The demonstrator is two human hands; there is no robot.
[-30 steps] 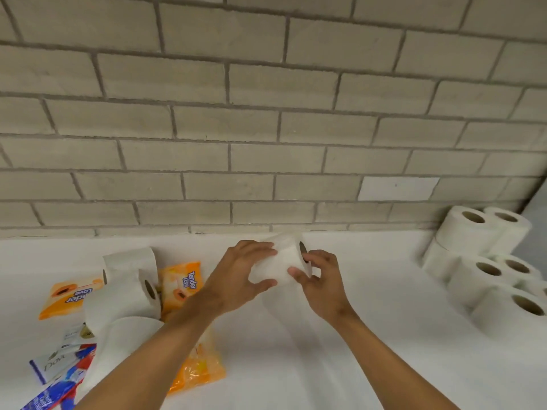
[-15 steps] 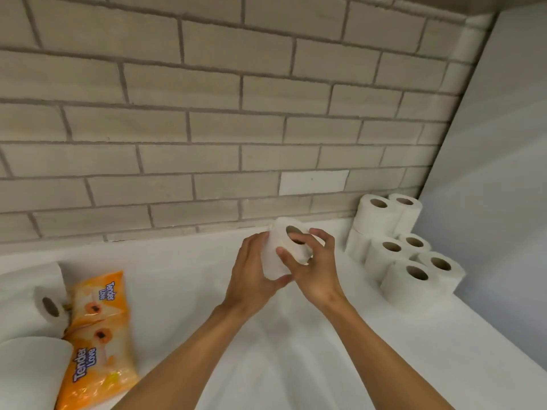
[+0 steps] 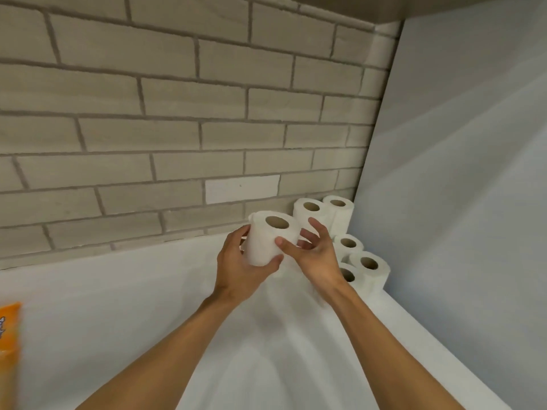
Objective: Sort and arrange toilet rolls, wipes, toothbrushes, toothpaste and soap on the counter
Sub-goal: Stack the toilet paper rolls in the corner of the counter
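Observation:
A white toilet roll (image 3: pixel 268 236) is held upright above the white counter (image 3: pixel 118 306), its cardboard core facing up. My left hand (image 3: pixel 239 267) wraps its left side and bottom. My right hand (image 3: pixel 313 255) touches its right side with the thumb, the other fingers spread. Just right of the held roll, several more toilet rolls (image 3: pixel 367 266) stand on end in the back right corner, two of them stacked higher (image 3: pixel 324 211). My right hand hides part of that group.
A brick wall (image 3: pixel 177 128) runs along the counter's back. A plain grey side wall (image 3: pixel 458 187) closes the right. An orange wipes pack (image 3: pixel 9 329) shows at the left edge.
Both hands carried the roll to the right toward the corner stack and turned it upright. The view swung right, so the loose rolls and packs on the left left the frame.

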